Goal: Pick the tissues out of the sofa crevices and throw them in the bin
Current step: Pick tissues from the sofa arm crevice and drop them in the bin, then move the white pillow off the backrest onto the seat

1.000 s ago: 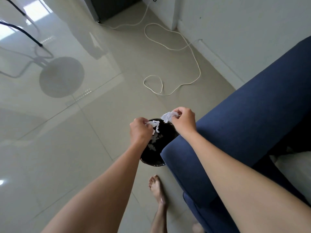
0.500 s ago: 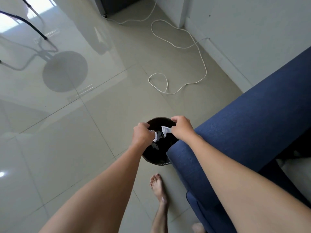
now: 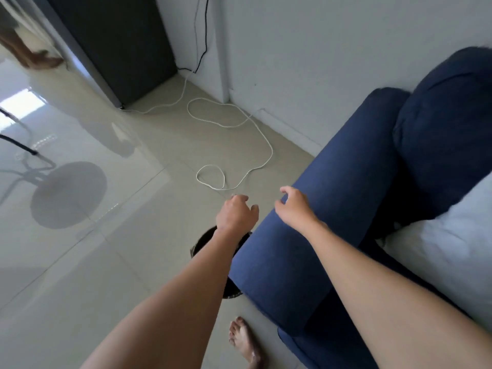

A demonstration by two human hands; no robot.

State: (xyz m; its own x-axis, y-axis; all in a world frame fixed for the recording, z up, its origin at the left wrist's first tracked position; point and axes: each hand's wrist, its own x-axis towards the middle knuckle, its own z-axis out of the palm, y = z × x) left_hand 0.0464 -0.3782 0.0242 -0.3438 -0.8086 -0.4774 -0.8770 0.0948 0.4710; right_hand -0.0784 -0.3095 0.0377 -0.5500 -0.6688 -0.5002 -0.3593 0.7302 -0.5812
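Head view: left hand and right hand hang loosely curled and empty, bin at six o'clock. Tissues, unseen, are probably light, soft and easily torn; pinch the bunched middle.

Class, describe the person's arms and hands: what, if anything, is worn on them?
Both forearms are bare, with no sleeve in view. The left hand and right hand wear no gloves; no watch, bracelet or ring shows.
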